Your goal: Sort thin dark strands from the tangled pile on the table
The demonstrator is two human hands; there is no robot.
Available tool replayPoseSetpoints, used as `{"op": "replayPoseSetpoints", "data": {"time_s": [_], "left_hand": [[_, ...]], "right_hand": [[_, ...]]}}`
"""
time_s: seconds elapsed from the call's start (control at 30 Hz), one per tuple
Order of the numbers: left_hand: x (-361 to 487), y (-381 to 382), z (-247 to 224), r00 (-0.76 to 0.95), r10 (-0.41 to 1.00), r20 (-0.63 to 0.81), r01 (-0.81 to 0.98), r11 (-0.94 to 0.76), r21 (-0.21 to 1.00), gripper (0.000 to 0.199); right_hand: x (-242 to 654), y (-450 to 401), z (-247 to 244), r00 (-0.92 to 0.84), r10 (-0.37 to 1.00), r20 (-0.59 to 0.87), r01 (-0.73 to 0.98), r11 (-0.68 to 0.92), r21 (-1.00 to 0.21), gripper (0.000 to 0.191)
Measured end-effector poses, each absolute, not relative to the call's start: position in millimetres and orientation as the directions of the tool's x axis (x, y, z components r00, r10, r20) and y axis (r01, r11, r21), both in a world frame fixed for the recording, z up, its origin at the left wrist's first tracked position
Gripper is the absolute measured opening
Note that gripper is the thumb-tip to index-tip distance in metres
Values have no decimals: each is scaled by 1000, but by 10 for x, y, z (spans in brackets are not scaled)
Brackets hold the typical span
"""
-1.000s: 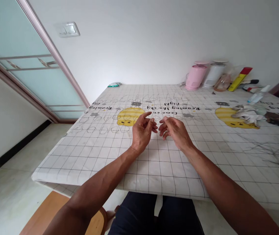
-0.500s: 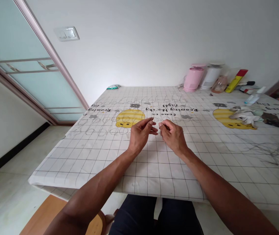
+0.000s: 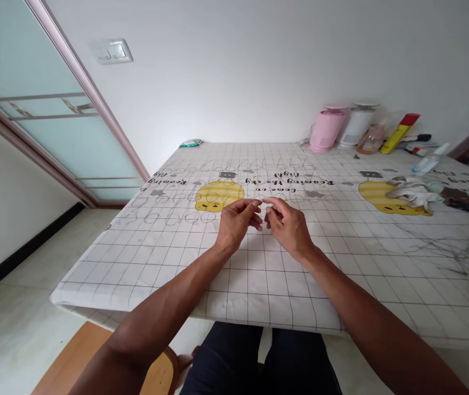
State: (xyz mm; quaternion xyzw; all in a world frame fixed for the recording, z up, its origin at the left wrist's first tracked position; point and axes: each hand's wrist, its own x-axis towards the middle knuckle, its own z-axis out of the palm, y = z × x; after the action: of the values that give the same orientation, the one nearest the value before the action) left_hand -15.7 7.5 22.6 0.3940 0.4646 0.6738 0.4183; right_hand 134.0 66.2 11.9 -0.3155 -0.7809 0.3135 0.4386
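Above the middle of a checked tablecloth (image 3: 156, 274), my left hand (image 3: 236, 222) has its thumb and index finger pinched together. Close by on its right is my right hand (image 3: 289, 227), its index finger reaching toward the left fingertips while the thumb and other fingers curl in. Whatever is between the fingers is too thin or small to make out. Beyond and left of the hands, rows of thin grey loops (image 3: 171, 218), like bent wire or thread, lie on the cloth. Loose dark strands (image 3: 444, 249) of similar thinness are spread at the right.
A crumpled cloth (image 3: 413, 192) and a dark object (image 3: 459, 199) lie at the right. Along the wall stand a pink device (image 3: 327, 131), a white one (image 3: 354, 129), a yellow-red box (image 3: 399, 134) and a clear bottle (image 3: 429, 159). A green packet (image 3: 191, 143) sits at the back left.
My right index finger has straightened from its pinch toward the left fingertips, and the hands have come slightly closer together. The view has shifted a little; things on the table lie as before.
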Motion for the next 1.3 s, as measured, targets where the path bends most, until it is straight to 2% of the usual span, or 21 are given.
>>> {"op": "replayPoseSetpoints", "data": {"time_s": [0.23,0.47,0.77,0.93,1.03,1.13,1.3], "left_hand": [[-169,99,182,-281,956,86,-207,-148,967,22],[-220,86,220,-201,979,34,-214,-78,974,22],[-248,102,118,-272,952,143,176,-97,980,21],[-208,86,101,-296,946,132,173,-82,981,28],[-200,76,136,-299,950,94,112,-63,992,25],[-218,56,194,-217,974,58,55,-47,997,23],[-214,-18,288,72,997,-22,-36,24,999,30]], "right_hand": [[1367,672,160,-401,838,369,136,453,-881,26],[1410,728,188,-417,829,373,153,469,-870,25],[1418,727,167,-450,823,345,183,464,-867,30],[1392,725,115,-463,797,388,236,532,-813,28],[1432,770,140,-495,795,351,215,503,-837,26],[1547,892,231,-577,772,267,140,415,-899,26],[1756,1110,351,-713,674,194,-75,202,-977,43]]}}
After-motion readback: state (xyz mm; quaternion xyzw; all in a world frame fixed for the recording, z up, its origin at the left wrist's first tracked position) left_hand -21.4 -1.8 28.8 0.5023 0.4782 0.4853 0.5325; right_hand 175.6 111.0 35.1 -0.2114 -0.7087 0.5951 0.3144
